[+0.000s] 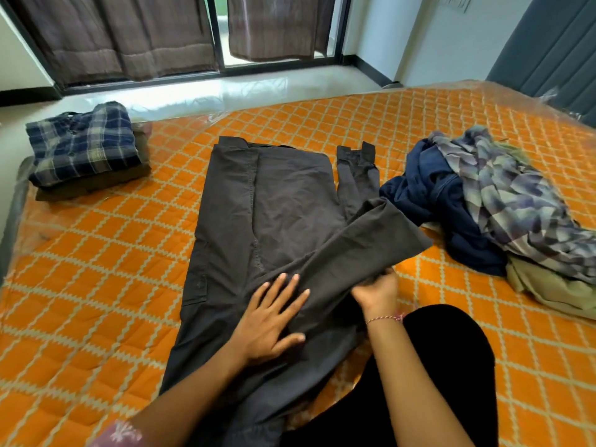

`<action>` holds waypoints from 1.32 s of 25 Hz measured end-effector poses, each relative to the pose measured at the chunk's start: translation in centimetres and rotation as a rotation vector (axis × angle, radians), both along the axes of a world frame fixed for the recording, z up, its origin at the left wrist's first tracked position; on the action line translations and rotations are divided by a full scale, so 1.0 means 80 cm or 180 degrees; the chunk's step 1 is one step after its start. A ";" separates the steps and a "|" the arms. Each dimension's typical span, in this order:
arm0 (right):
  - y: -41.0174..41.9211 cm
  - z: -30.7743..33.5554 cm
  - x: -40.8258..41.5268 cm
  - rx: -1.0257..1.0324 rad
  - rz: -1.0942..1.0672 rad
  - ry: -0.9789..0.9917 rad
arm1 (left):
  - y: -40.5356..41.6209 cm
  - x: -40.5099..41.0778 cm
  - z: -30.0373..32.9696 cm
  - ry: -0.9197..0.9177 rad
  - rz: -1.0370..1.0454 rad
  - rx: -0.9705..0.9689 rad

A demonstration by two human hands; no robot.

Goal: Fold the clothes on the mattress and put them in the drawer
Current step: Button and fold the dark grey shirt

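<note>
Clothes [277, 201] on orange quilted mattress [96, 269]; left hand [271, 321] flat, right hand [377, 291] gripping them.

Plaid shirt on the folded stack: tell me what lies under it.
Under the plaid shirt a folded brown garment shows at its edges. Anything deeper in the stack is covered.

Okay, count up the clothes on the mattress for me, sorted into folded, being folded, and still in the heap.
Folded, stacked at far left: 2, the plaid shirt on a brown garment.
Being folded: 1, the dark grey shirt, under the left hand and gripped by the right hand.
Heap at right: 3 visible, navy garment, patterned cloth, beige garment; more may be hidden.
Total: 6 visible.
</note>
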State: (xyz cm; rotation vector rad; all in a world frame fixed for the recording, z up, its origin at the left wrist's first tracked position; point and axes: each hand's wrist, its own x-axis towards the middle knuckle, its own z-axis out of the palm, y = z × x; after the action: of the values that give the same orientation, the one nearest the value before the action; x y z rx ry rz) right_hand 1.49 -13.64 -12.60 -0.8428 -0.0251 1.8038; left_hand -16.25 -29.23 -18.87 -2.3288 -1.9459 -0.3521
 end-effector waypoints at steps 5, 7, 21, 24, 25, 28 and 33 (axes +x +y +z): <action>0.045 0.025 0.036 0.0683 0.0227 -0.0014 | 0.034 0.040 -0.014 -0.0033 -0.0052 -0.0393; 0.043 0.022 0.042 0.0749 0.0165 -0.0111 | 0.032 0.040 -0.025 0.0053 -0.0120 -0.0428; 0.099 0.040 0.118 -0.0214 -0.0190 -0.0478 | 0.193 0.069 0.029 -0.1354 0.0504 0.0074; 0.107 0.057 0.136 0.0416 -0.0047 -0.0528 | 0.248 0.100 0.061 -0.2442 0.0121 -0.1079; 0.110 0.061 0.139 0.0551 0.0067 -0.0572 | 0.255 0.113 0.072 -0.3006 0.0025 -0.1379; 0.126 0.081 0.144 0.0979 0.0365 -0.0685 | 0.287 0.136 0.122 -0.5268 0.0406 -0.2200; 0.173 0.105 0.141 0.0628 0.0488 -0.1380 | 0.364 0.155 0.193 -0.6033 0.0447 -0.2563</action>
State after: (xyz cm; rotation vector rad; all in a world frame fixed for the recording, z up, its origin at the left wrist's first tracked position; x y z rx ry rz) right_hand 12.75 0.21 -4.24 -1.0952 -0.5510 1.6926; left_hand -3.87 -0.14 -3.44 -1.9286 -3.0853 -3.0865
